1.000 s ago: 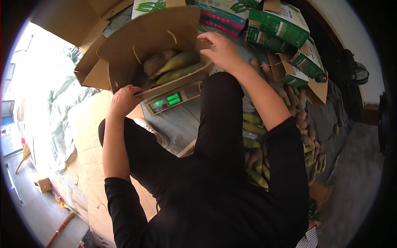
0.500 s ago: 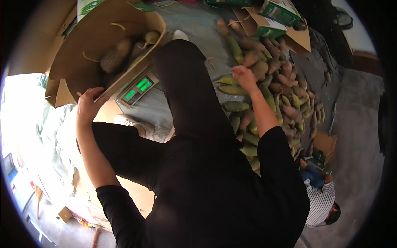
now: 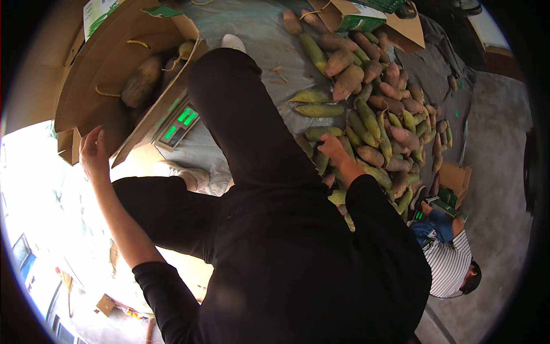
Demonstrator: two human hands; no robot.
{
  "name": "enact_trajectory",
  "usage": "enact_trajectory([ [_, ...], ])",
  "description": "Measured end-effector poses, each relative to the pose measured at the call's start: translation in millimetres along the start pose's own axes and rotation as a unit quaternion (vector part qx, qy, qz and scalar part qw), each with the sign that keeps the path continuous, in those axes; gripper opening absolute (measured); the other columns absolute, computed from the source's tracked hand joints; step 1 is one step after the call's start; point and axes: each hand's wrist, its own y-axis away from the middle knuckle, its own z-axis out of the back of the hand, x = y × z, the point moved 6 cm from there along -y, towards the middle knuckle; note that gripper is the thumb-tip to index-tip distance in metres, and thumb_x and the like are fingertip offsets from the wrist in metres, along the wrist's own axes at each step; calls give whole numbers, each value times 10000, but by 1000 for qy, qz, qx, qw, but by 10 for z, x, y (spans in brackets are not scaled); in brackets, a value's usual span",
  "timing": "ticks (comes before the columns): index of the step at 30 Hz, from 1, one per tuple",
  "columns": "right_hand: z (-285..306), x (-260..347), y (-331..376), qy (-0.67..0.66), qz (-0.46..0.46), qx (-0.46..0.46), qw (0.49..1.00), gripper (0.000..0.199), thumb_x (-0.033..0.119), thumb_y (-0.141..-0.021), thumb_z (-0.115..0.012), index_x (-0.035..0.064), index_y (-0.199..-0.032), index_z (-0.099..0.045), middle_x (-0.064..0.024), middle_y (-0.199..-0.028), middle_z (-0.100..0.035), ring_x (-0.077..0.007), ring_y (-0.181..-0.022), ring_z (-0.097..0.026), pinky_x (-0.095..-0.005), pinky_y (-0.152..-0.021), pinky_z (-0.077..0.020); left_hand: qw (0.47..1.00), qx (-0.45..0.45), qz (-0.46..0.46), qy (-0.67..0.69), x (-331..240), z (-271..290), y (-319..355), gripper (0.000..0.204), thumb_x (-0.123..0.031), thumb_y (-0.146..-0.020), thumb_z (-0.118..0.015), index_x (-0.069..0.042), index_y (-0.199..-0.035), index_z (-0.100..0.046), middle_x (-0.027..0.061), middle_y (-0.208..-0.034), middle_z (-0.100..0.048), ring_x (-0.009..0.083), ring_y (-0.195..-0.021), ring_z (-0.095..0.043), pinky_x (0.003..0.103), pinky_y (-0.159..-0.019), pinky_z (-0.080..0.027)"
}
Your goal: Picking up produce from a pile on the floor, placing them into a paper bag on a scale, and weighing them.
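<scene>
Your left hand, fingers loosely parted, is beside the carton; your right hand, fingers curled, grip unclear, is at root vegetables heaped on grey sheeting, likely firm, weighty, best held mid-body

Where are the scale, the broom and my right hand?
Scale (image 3: 178,125): head view, on its lit display panel.
Broom (image 3: 67,281): head view, on its bristles.
Right hand (image 3: 333,149): head view, on the middle of the hand.
</scene>
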Motion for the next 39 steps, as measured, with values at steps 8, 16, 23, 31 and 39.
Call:
enact_trajectory([
  [8,-363,-73,122,251,-17,145,957,774,315,-657,-706,141,-1324,-355,-110,-1378,-296,-330,-1245,-292,-451,-969,-358,992,-79,79,-63,149,134,1,220,-275,-812,-604,-167,-993,-666,44,-957,-565,193,-928,-548,328,-825,-422],
  [16,-347,-275,-27,261,-28,174,949,616,292,-589,-770,89,-1133,-565,-128,-1181,-516,-345,-1116,-450,-415,-873,-435,980,-108,149,-76,270,211,45,311,-278,-774,-634,-194,-1074,-622,82,-1128,-501,251,-1093,-478,364,-920,-384],
  [23,-127,-115,339,-66,-117,154,979,419,51,-581,-708,76,-981,-590,-98,-912,-608,-277,-856,-590,-378,-688,-501,979,-88,165,-82,359,165,70,355,-273,-763,-642,-164,-1099,-602,100,-1187,-466,263,-1133,-445,369,-951,-364],
  [31,-25,72,431,-43,51,100,993,357,29,-583,-684,77,-920,-574,-96,-845,-588,-240,-801,-573,-362,-631,-471,985,-60,160,-38,345,99,83,405,-248,-731,-661,-144,-1116,-589,125,-1232,-442,300,-1126,-436,379,-946,-369],
  [39,1231,1326,524,62,275,-146,948,467,40,-516,-768,68,-924,-543,-101,-887,-538,-249,-775,-560,-362,-686,-465,984,-34,171,-34,385,57,109,424,-267,-731,-651,-156,-1134,-579,121,-1272,-423,324,-1158,-393,403,-964,-350],
])
